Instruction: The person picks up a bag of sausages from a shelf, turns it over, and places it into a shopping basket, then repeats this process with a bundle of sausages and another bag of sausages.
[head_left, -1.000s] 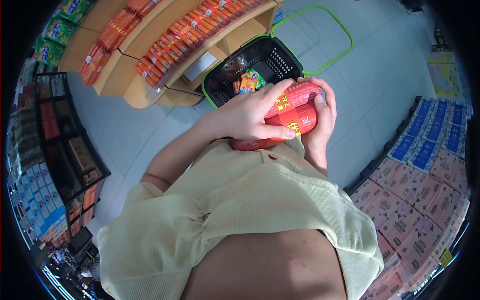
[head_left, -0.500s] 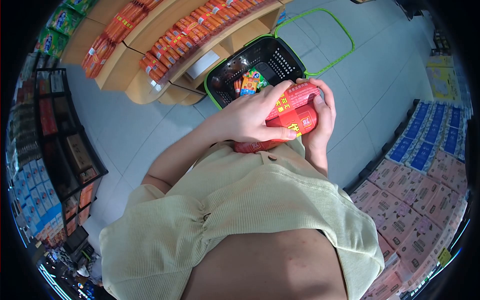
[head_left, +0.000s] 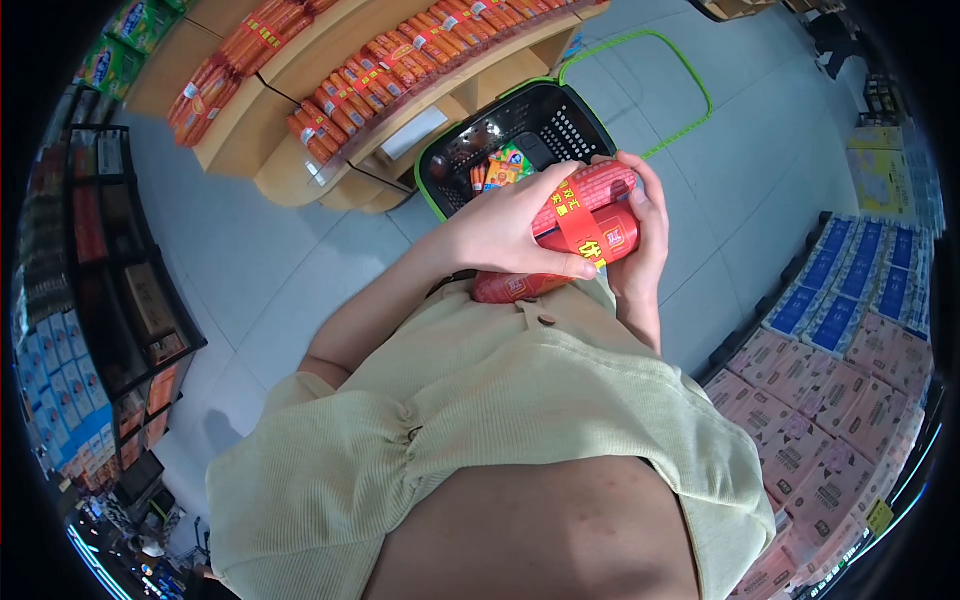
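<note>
Both hands clasp one bundle of red sausage packs (head_left: 575, 232) against the chest: the left hand (head_left: 505, 232) curls over its top, thumb along the front edge, while the right hand (head_left: 643, 228) cups the far end, fingers closed round it. The bundle sits above the black shopping basket (head_left: 455, 165) with the green rim on the floor. The lowest stick juts out beneath the left palm; in my judgement it could slide free and drop. The packs look glossy, banded by a yellow-lettered strip, probably film-wrapped.
</note>
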